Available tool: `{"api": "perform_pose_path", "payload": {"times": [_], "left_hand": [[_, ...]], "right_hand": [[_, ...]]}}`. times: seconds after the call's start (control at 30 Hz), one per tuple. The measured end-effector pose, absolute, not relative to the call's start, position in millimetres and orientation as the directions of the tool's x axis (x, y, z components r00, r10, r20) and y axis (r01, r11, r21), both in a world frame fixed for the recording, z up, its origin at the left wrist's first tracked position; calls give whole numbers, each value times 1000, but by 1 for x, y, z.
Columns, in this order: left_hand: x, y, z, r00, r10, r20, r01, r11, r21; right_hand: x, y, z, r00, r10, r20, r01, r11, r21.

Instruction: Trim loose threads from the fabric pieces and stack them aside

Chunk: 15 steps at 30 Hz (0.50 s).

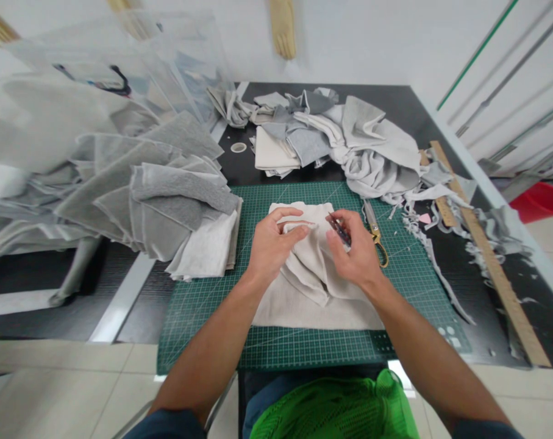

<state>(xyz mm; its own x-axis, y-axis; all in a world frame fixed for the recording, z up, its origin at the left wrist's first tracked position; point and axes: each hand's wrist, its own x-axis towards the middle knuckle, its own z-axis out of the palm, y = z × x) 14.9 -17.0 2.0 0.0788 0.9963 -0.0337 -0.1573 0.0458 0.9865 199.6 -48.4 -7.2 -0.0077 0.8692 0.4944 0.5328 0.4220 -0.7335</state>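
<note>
A cream-coloured cloth (pixel 276 308) lies partly bunched up on a green cutting mat (pixel 203 323). With thumb and fingers, my left hand (pixel 276 241) pinches a raised edge of it. My right hand (pixel 355 247), just to the right, is closed around small dark thread snips (pixel 339 230), their tips pointing up and left toward the lifted edge. Whether the blades touch the cloth I cannot tell. Gold-handled scissors (pixel 374 231) rest on the mat beyond my right hand.
Grey folded cloths (pixel 166 195) are heaped on the left before a clear plastic bin (pixel 175 67). More cloths (pixel 377 134) lie at the back, near a roll of tape (pixel 238 147). Fabric scraps (pixel 434 268) and a long wooden ruler (pixel 495 268) lie right.
</note>
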Motion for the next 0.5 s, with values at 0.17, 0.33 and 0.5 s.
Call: {"api": "perform_pose_path", "payload": {"times": [0.17,0.33,0.5], "left_hand": [[14,-16,-1,89,996,8,-116,2,993],[14,-16,-2,91,996,-18,-183,35,982],[16,-17,2,171,983,-68,-312,120,942]], "right_hand": [[198,-48,-7,-64,728,682,615,567,-548],[200,-44,-14,-167,670,723,677,611,-410],[205,-39,-17,-164,642,749,745,579,-333]]}}
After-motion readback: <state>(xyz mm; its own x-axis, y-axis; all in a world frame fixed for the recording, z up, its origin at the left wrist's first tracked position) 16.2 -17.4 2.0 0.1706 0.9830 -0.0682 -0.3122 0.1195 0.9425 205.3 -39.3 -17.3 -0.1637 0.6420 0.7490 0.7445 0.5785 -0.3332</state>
